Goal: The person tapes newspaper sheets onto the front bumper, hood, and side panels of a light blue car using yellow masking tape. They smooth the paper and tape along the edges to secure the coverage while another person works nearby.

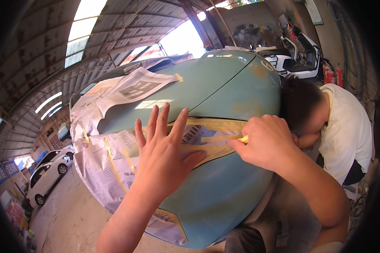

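Note:
Before me is the front corner of a green-blue car (219,194), its headlight area covered with newspaper (194,134) and edged with yellow masking tape. My left hand (162,154) lies over this covering with its fingers spread, the thumb on the taped lower edge. Between the thumb and fingers of my right hand (269,141) is pinched a strip of yellow masking tape (244,138), at the covering's right end. More newspaper sheets (101,168), held by tape strips, cover the fender and wheel side at left.
Loose newspaper (135,84) lies along the hood's (207,88) left side. A person in a light shirt (346,126) bends close to the car's front at right. Behind stand a white scooter (306,63) and red fire extinguishers (331,75). White cars (46,177) are parked far left.

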Demonstrator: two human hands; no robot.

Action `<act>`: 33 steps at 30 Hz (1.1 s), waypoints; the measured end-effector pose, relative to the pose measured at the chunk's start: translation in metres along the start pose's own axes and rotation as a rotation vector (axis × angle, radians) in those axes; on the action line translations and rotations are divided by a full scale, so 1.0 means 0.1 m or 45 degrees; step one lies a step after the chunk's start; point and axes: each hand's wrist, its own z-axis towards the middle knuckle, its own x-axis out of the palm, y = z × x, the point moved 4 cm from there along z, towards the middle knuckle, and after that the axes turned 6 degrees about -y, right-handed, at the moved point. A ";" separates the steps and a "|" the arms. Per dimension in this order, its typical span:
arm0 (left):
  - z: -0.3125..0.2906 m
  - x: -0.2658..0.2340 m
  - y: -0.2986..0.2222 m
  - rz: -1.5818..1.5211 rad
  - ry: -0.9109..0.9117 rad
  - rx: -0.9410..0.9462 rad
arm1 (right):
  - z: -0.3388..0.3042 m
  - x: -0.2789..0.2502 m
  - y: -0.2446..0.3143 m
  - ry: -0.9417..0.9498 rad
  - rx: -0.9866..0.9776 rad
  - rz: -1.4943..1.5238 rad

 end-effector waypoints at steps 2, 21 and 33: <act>0.05 0.03 -0.03 -0.002 0.003 0.017 | 0.00 0.00 0.02 -0.002 0.000 -0.015; 0.32 0.26 -0.31 -0.021 0.108 0.127 | 0.07 -0.05 -0.68 -0.008 -0.020 0.358; 0.44 0.43 -0.48 -0.022 0.124 0.181 | 0.08 -0.07 -0.64 0.091 0.199 0.077</act>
